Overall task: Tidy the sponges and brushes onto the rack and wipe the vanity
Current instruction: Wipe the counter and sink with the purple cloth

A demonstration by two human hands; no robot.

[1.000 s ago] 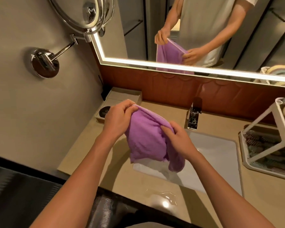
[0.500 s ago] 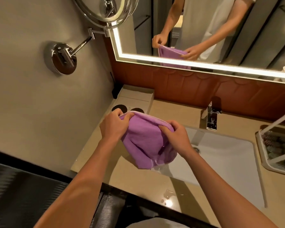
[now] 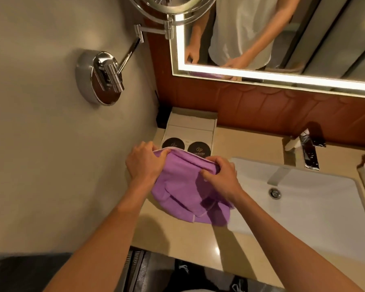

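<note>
The left hand (image 3: 144, 163) and right hand (image 3: 219, 178) each pinched the top edge of the purple cloth (image 3: 181, 186), its lower folds resting on the tabletop (image 3: 188, 234) at the basin (image 3: 303, 197) edge; wiping was judged barely begun, tidying status not visible.

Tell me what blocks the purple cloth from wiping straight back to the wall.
A white box bearing two dark discs stands directly behind the purple cloth, in the back corner of the counter. Nothing else visible.
</note>
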